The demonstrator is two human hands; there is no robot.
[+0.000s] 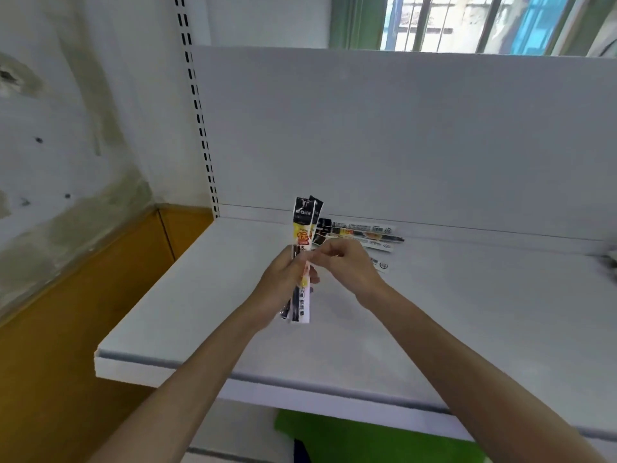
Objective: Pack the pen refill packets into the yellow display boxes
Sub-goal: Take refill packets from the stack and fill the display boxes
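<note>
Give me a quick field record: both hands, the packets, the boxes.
left hand: grips held packets, upright
right hand: pinches the same bundle near its middle
loose packets: lying flat on shelf, toward its rear
yellow display boxes: not in view

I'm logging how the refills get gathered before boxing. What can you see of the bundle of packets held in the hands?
The bundle of packets holds a few long, narrow glossy sleeves, black at the top, yellow and red print below, white lower down. It stands nearly upright above the white shelf. The left hand grips its middle; the right hand pinches its edge.
</note>
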